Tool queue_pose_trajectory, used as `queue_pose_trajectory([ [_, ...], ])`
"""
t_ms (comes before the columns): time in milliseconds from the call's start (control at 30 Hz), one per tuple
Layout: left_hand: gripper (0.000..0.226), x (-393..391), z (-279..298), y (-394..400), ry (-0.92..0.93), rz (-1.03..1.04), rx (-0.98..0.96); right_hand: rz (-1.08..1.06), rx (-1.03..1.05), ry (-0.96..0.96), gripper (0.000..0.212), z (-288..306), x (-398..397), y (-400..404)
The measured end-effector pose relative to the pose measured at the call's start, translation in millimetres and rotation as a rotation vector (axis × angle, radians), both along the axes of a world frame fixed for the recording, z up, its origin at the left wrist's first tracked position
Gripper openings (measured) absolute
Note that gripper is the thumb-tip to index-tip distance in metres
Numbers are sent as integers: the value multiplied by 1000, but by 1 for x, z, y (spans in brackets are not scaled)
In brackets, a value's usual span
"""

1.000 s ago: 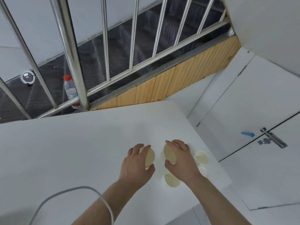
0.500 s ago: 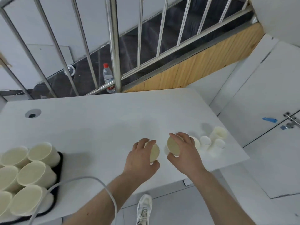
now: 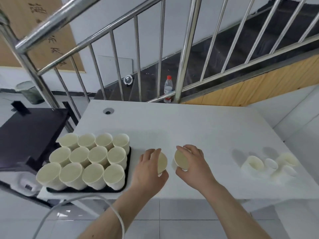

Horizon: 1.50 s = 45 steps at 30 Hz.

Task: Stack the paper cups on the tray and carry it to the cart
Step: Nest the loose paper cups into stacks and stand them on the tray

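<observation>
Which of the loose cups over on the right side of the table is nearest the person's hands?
The open-mouthed cup at the left end of that cluster, closest to the right hand. The other cups sit farther right.

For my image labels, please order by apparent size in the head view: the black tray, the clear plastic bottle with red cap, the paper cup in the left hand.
1. Black tray, largest.
2. Clear plastic bottle with red cap and paper cup in the left hand: look alike; the bottle stands farther away, so unsure.

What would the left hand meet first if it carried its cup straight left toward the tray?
Probably the nearest right-hand cups on the tray, around. The left hand holds its paper cup beside them; depth is unclear.
</observation>
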<state>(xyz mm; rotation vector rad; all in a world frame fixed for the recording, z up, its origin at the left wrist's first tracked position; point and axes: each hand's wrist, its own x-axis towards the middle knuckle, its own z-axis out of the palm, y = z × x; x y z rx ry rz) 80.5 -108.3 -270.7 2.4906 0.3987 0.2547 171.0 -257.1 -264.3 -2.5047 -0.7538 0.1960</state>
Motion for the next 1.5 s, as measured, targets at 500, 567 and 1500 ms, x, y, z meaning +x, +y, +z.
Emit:
queue_pose_trajectory([
  [500,69,-69,-1,168,66,114,58,209,16,89,69,0,-70,168],
  [567,68,-73,-3,178,84,118,62,222,14,97,69,-1,-74,179],
  [1500,58,-84,-44,208,387,50,146,331,-357,138,67,-47,-75,214],
])
